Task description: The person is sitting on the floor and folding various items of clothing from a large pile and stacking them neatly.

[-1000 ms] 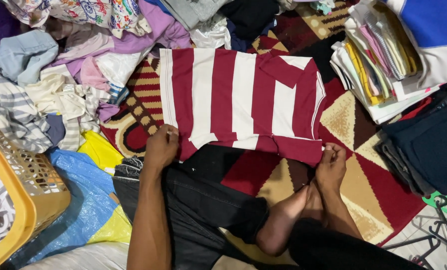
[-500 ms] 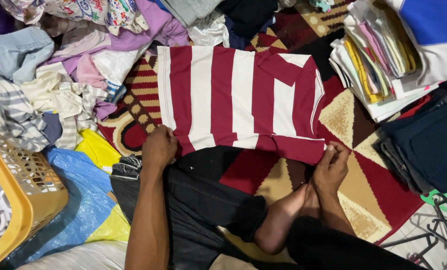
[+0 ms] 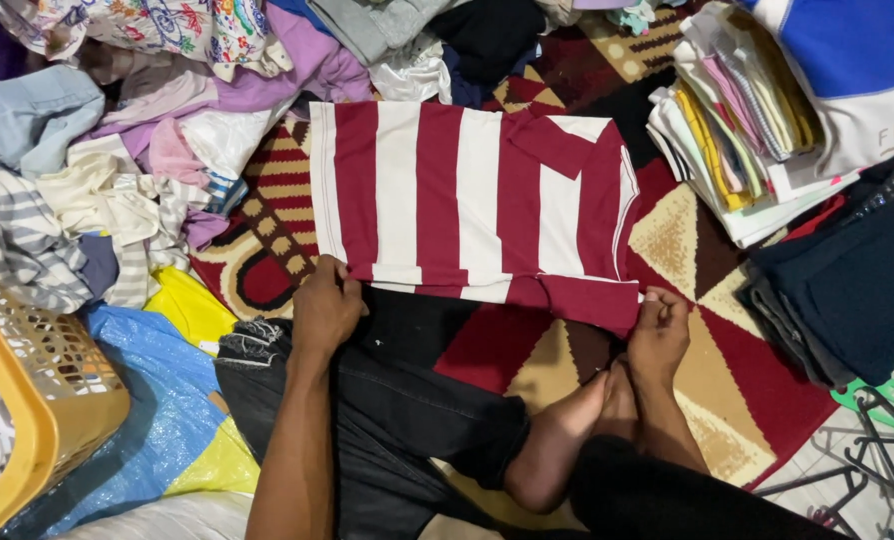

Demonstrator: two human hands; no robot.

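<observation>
The patterned rug (image 3: 697,240) carries everything, with a loose heap of clothes (image 3: 147,130) at far left and a folded stack (image 3: 747,130) at far right. In the middle lies the striped shirt (image 3: 467,200), red and white, spread flat with one sleeve folded across its right part. The left hand (image 3: 327,305) is closed on the shirt's near-left hem corner; the right hand (image 3: 659,330) pinches the near-right corner, fingers curled tight.

Judging from this, the near edge could drag unevenly, since the person's black trousers (image 3: 407,400) lie just under the hem (dark cloth catches easily), and the folded sleeve could slip open if the two corners are lifted at different rates. The heap at left touches the shirt's far-left corner and could snag it.

Compared with a second ago, the shirt sits slightly farther left and its near hem lies straighter; both hands hold the same corners.
</observation>
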